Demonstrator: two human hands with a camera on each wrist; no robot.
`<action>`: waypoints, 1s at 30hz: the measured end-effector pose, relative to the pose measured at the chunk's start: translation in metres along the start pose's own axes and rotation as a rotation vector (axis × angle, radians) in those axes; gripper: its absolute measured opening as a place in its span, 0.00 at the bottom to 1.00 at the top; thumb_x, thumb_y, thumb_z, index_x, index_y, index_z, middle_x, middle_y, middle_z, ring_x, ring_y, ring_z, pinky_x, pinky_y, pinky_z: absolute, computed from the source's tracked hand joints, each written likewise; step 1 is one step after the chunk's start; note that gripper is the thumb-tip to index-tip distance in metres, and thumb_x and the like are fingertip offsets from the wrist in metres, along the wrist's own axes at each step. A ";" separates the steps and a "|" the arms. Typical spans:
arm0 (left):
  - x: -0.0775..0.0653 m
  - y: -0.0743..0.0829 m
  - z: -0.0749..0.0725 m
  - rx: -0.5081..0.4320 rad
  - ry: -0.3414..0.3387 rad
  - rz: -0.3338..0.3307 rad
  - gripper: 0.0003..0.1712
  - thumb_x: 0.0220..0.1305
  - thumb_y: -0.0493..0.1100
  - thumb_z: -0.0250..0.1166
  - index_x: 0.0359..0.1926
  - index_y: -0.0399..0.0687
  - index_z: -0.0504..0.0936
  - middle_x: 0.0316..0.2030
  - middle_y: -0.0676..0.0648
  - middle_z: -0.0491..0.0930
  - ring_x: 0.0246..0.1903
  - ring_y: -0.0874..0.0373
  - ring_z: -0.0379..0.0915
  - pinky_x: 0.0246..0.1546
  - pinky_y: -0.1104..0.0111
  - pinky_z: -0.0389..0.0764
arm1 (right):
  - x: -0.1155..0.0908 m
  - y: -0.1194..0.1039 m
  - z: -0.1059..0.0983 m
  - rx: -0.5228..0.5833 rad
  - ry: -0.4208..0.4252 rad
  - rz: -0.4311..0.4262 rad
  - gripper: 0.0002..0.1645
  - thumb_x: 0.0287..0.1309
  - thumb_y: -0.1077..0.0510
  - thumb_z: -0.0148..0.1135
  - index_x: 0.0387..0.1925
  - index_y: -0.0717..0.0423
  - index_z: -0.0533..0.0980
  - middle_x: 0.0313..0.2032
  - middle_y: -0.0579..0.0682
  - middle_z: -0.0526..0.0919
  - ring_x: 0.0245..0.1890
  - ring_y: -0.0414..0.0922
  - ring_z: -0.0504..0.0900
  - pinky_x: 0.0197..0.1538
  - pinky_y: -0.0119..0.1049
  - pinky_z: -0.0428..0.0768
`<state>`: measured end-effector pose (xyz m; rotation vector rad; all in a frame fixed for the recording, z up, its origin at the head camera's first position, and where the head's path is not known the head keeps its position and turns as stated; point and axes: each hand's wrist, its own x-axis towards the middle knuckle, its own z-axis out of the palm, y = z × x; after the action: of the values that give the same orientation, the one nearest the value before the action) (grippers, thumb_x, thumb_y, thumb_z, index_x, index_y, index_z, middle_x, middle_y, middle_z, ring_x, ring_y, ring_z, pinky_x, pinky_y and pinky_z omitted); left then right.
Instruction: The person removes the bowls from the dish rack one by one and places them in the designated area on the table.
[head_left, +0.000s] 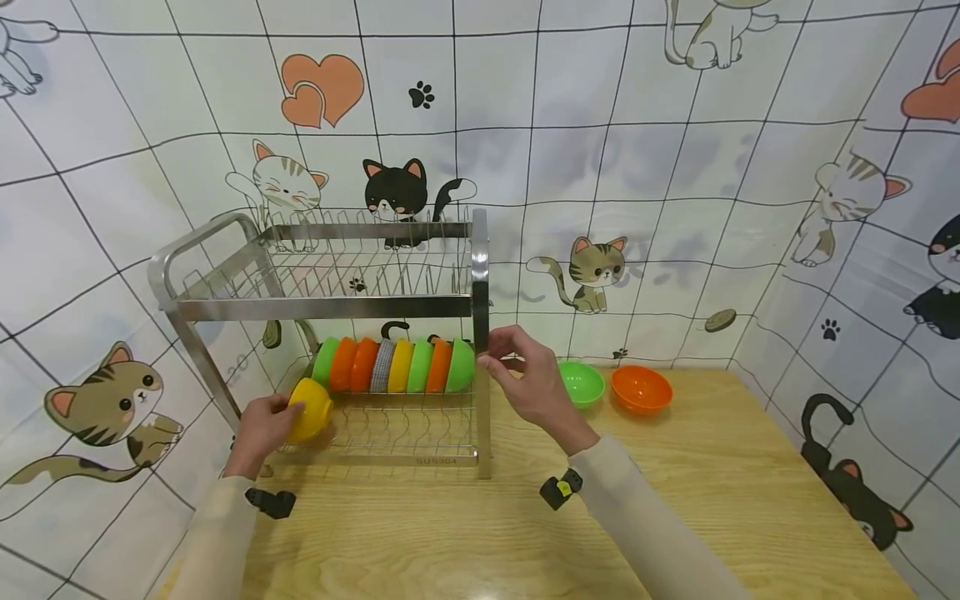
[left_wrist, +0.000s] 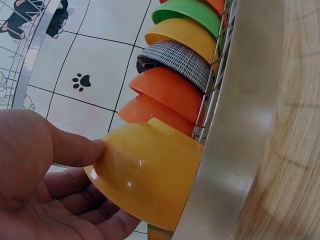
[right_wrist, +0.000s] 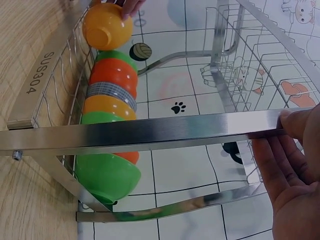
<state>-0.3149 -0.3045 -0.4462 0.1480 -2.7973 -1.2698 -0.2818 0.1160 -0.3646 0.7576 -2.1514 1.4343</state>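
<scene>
At the front left of a metal rack (head_left: pixel 330 309), the left hand (head_left: pixel 262 427) pinches a tipped yellow bowl (head_left: pixel 311 413), likely light, stiff, slick and best held there by the rim, round without a long axis, foot towards the rack's right end, where the right hand (head_left: pixel 534 379) grips the post (head_left: pixel 483 429).

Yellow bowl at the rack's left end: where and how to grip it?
Likely best: pinch the yellow bowl by its rim from the left, where the left hand has it. It is tipped on its side, mouth leftward, foot turned right, with the row of bowls on its foot side.
</scene>
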 end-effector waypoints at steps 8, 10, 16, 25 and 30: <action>0.000 0.000 -0.001 0.008 0.008 -0.009 0.28 0.78 0.48 0.55 0.62 0.26 0.75 0.53 0.27 0.79 0.43 0.45 0.78 0.36 0.70 0.78 | 0.000 0.001 0.002 0.012 0.006 0.007 0.16 0.66 0.61 0.68 0.53 0.60 0.76 0.42 0.57 0.85 0.42 0.51 0.85 0.49 0.45 0.88; 0.001 -0.001 -0.001 0.009 0.011 -0.004 0.27 0.78 0.47 0.55 0.62 0.25 0.75 0.52 0.26 0.79 0.43 0.45 0.77 0.35 0.69 0.78 | -0.001 0.001 0.002 0.011 0.005 0.010 0.16 0.66 0.61 0.68 0.53 0.60 0.76 0.42 0.57 0.85 0.42 0.51 0.85 0.49 0.46 0.88; 0.004 -0.003 0.001 -0.027 0.013 -0.023 0.26 0.78 0.47 0.53 0.61 0.26 0.75 0.54 0.27 0.78 0.44 0.45 0.77 0.37 0.70 0.78 | 0.000 0.001 0.001 -0.005 0.000 0.014 0.15 0.66 0.59 0.68 0.52 0.58 0.77 0.41 0.54 0.85 0.42 0.48 0.85 0.49 0.41 0.88; 0.004 -0.002 0.003 -0.044 0.033 -0.032 0.26 0.78 0.46 0.53 0.61 0.25 0.75 0.53 0.28 0.79 0.44 0.45 0.77 0.36 0.71 0.77 | -0.001 0.001 0.000 -0.003 0.001 0.022 0.15 0.67 0.59 0.67 0.52 0.58 0.77 0.41 0.55 0.85 0.42 0.48 0.85 0.49 0.41 0.88; 0.002 0.001 0.003 -0.043 0.037 -0.026 0.26 0.79 0.48 0.54 0.61 0.27 0.76 0.53 0.29 0.79 0.45 0.46 0.77 0.37 0.71 0.77 | -0.002 0.002 0.001 0.013 0.005 0.024 0.15 0.67 0.60 0.67 0.52 0.60 0.77 0.42 0.57 0.85 0.43 0.50 0.85 0.50 0.46 0.88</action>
<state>-0.3170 -0.3016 -0.4475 0.2033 -2.7436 -1.3181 -0.2818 0.1161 -0.3677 0.7343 -2.1558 1.4624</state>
